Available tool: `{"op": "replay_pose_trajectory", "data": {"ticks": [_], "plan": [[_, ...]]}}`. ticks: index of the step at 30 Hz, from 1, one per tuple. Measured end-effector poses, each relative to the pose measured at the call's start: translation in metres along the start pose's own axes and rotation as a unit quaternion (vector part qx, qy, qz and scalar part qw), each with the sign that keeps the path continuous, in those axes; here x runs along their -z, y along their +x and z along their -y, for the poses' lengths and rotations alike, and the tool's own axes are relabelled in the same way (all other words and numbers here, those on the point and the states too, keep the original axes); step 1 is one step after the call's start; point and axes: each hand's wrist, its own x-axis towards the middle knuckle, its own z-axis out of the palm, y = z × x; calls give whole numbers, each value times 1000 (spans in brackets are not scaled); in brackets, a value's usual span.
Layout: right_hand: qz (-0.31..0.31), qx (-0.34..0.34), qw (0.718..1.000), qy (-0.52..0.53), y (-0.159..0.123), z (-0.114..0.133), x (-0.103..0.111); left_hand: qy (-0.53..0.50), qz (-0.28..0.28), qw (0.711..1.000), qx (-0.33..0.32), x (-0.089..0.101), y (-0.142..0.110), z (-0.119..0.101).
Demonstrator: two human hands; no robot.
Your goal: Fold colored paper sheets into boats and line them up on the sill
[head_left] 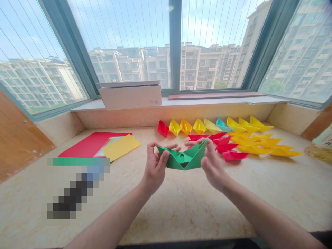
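A green paper boat [193, 157] is held up over the counter between my two hands. My left hand [155, 166] pinches its left tip, thumb on the near side and fingers behind. Around the right tip, my right hand [212, 164] has its fingers behind the paper and its thumb at the edge. The boat's middle is folded open, with a small peak inside. Just beyond my hands lie several red paper boats [235, 156], partly hidden by my right hand.
Several yellow paper boats [255, 149] stand at the right, and a row with a red boat [163, 128] and a blue one [223, 124] lines the back. Red paper [88, 145] and yellow paper [121, 147] lie left. A white box [129, 96] sits on the sill. A blurred patch [77, 188] covers something.
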Motion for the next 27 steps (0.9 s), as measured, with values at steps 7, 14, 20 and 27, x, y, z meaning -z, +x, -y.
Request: {"op": "replay_pose_trajectory", "data": {"ticks": [7, 14, 20, 27], "plan": [[69, -15, 996, 61, -5, 1, -1, -11, 20, 1000, -16, 0, -2, -1], [51, 2, 997, 57, -10, -7, -1, -7, 33, 998, -56, 0, -3, -3], [88, 1, 995, -42, -6, -6, 5, 16, 53, 998, -20, 0, -5, -3], [194, -45, 962, -184, -9, 3, 8, 199, 119, 972, 34, 6, -6, -4]]}}
